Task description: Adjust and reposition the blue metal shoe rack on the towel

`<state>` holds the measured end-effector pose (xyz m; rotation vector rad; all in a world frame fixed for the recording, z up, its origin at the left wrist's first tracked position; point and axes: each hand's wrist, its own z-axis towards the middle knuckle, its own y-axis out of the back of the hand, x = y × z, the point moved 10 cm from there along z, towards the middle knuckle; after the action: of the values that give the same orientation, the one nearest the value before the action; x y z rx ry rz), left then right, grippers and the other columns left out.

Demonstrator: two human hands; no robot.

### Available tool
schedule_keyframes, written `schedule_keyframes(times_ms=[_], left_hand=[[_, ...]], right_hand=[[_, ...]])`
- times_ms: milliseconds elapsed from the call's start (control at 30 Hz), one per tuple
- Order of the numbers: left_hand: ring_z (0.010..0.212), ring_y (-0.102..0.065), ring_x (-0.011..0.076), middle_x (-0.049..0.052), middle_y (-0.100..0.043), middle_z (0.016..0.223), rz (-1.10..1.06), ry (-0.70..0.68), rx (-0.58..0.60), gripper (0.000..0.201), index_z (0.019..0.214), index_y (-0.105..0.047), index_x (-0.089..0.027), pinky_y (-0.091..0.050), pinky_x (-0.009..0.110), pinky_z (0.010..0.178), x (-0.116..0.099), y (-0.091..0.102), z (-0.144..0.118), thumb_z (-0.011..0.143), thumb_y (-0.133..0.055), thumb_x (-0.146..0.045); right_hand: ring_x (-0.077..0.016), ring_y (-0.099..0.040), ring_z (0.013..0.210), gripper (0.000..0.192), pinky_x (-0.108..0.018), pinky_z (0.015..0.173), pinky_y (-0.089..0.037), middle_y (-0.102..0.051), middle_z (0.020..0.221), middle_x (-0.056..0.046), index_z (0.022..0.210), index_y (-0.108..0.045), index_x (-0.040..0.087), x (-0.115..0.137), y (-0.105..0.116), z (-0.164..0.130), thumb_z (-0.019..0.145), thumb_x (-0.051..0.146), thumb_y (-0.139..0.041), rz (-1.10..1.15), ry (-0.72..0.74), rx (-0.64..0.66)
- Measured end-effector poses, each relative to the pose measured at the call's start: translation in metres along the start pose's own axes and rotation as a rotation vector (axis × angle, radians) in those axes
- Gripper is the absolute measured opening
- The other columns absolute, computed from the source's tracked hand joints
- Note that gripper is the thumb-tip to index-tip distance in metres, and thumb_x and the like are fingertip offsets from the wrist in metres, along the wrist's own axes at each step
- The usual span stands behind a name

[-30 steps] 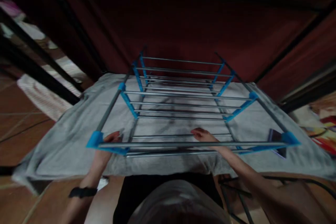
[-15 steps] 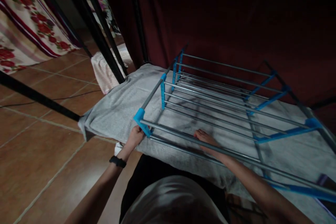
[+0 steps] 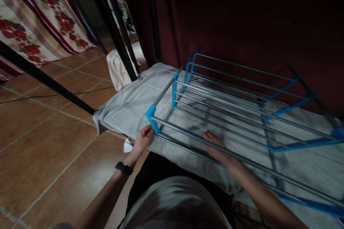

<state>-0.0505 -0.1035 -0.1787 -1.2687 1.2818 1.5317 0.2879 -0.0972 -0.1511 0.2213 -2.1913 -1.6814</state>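
A metal rack [image 3: 231, 93] of grey rods with blue plastic joints lies on a grey towel [image 3: 129, 103] spread over the floor. My left hand [image 3: 142, 140], with a dark band on the wrist, is curled against the rack's near left blue corner joint [image 3: 152, 117]. My right hand [image 3: 213, 141] reaches under the nearest rods and rests on the towel with fingers spread. Whether the left hand truly grips the corner is hard to tell in the dim light.
Brown floor tiles [image 3: 45, 143] stretch to the left. Black metal bars [image 3: 113, 25] stand at the upper left, with a flowered cloth [image 3: 34, 25] behind them and a pale folded cloth [image 3: 118, 68] at their foot. A dark red curtain [image 3: 242, 18] hangs behind the rack.
The view has swung to the left, so the rack now sits to the right. My left hand stays at the near left corner and my right hand stays under the rods.
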Motion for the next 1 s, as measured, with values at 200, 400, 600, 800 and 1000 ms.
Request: schedule_keyframes(times_ms=[200, 400, 600, 800, 1000], left_hand=[[0.082, -0.065, 0.0209, 0.008, -0.073, 0.093, -0.007, 0.022, -0.007, 0.031, 0.098, -0.069, -0.016, -0.053, 0.036, 0.082, 0.01, -0.001, -0.019, 0.079, -0.063, -0.039], [0.095, -0.064, 0.0222, 0.01, -0.07, 0.108, 0.107, -0.098, -0.007, 0.037, 0.112, -0.067, -0.016, -0.051, 0.037, 0.089, -0.002, -0.008, -0.02, 0.082, -0.061, -0.038], [0.101, -0.065, 0.0231, 0.01, -0.07, 0.112, 0.095, -0.072, 0.034, 0.038, 0.115, -0.065, -0.016, -0.052, 0.036, 0.089, -0.013, -0.01, -0.02, 0.083, -0.06, -0.035], [0.094, -0.068, 0.0241, 0.009, -0.073, 0.106, 0.051, -0.052, 0.152, 0.038, 0.109, -0.066, -0.018, -0.055, 0.038, 0.086, -0.024, -0.023, -0.018, 0.078, -0.07, -0.041], [0.092, -0.068, 0.0245, 0.007, -0.074, 0.092, 0.073, -0.092, 0.172, 0.033, 0.092, -0.066, -0.019, -0.054, 0.038, 0.088, -0.022, -0.022, -0.005, 0.077, -0.068, -0.049]], right_hand=[[-0.0203, -0.064, 0.107, 0.028, -0.032, 0.092, -0.05, -0.065, 0.121, -0.006, 0.123, -0.058, 0.024, 0.071, -0.011, -0.027, 0.103, 0.037, -0.042, 0.138, 0.14, 0.025], [-0.0225, -0.066, 0.103, 0.033, -0.036, 0.09, -0.05, -0.065, 0.118, -0.009, 0.12, -0.057, 0.021, 0.096, -0.014, -0.03, 0.1, 0.011, -0.033, -0.08, 0.132, 0.023], [-0.0241, -0.068, 0.102, 0.037, -0.035, 0.083, -0.051, -0.064, 0.123, -0.011, 0.126, -0.052, 0.022, 0.092, -0.002, -0.029, 0.1, 0.012, -0.028, -0.031, 0.115, 0.061], [-0.0239, -0.065, 0.109, 0.039, -0.035, 0.087, -0.048, -0.064, 0.123, -0.011, 0.122, -0.053, 0.021, 0.092, 0.0, -0.029, 0.097, 0.007, -0.027, 0.036, 0.1, 0.068], [-0.0239, -0.066, 0.108, 0.041, -0.036, 0.09, -0.047, -0.066, 0.123, -0.01, 0.129, -0.051, 0.021, 0.089, 0.001, -0.029, 0.099, 0.009, -0.026, 0.053, 0.09, 0.067]])
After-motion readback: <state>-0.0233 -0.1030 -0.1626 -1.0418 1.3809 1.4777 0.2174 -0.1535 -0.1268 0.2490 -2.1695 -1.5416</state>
